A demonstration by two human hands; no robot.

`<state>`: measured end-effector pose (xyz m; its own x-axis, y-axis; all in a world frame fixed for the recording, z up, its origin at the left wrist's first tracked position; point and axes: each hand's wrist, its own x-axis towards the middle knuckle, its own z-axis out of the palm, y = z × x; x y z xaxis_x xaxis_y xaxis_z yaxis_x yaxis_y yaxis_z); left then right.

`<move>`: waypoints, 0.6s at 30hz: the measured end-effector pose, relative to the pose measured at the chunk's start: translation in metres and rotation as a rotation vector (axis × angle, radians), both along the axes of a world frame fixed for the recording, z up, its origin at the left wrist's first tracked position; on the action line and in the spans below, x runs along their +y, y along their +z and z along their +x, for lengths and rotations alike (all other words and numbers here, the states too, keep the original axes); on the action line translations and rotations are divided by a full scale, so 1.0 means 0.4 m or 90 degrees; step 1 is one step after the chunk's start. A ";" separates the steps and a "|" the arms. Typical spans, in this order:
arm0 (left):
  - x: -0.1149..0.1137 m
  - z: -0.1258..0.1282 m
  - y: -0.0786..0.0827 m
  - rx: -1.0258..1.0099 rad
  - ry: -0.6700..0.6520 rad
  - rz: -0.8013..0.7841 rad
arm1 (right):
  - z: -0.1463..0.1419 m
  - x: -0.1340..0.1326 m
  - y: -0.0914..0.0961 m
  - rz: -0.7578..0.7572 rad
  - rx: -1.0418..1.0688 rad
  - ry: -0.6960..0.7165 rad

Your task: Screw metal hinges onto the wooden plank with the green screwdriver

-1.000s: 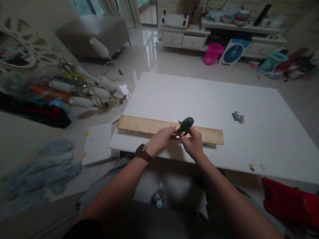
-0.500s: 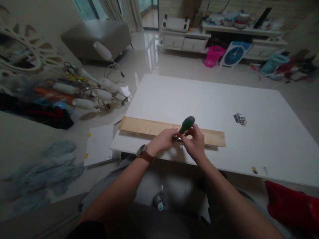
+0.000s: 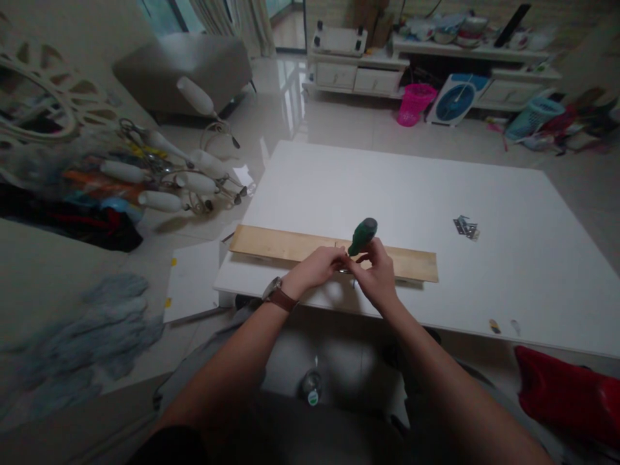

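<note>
A screwdriver (image 3: 363,235) with a dark green handle tilts up between my hands, its handle end pointing away from me. My right hand (image 3: 378,272) is closed around its lower part, so the shaft is hidden. Pinched fingers of my left hand (image 3: 322,265) meet the right fingertips just left of the handle; what they hold is hidden. A small shiny metal piece (image 3: 345,271) shows under the fingertips at the near edge of a long wooden board (image 3: 276,245). That board lies across the white panel (image 3: 378,187), beneath both hands.
Loose metal hardware (image 3: 465,227) lies on the panel to the right. Two small items, one yellow and black (image 3: 494,326), sit near its front edge. A red object (image 3: 566,394) is at lower right, a bottle (image 3: 312,387) below, and a lamp (image 3: 194,184) at left.
The screwdriver handle and my right hand have shifted slightly up and to the left. Both hands stay together over the board, and the camera view has moved a little.
</note>
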<state>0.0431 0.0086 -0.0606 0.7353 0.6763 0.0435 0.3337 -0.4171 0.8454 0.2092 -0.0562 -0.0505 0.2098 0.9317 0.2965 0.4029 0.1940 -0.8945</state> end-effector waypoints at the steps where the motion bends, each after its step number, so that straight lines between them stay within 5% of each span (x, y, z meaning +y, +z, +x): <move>1: 0.000 0.000 0.000 0.003 -0.006 0.007 | -0.001 0.000 0.002 -0.009 0.001 -0.007; 18: -0.001 0.000 -0.011 -0.034 -0.026 0.011 | 0.000 -0.012 0.001 0.043 -0.075 0.020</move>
<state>0.0430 0.0082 -0.0652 0.7587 0.6446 0.0941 0.2711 -0.4437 0.8542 0.2092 -0.0609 -0.0501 0.1412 0.9140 0.3803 0.4965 0.2669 -0.8260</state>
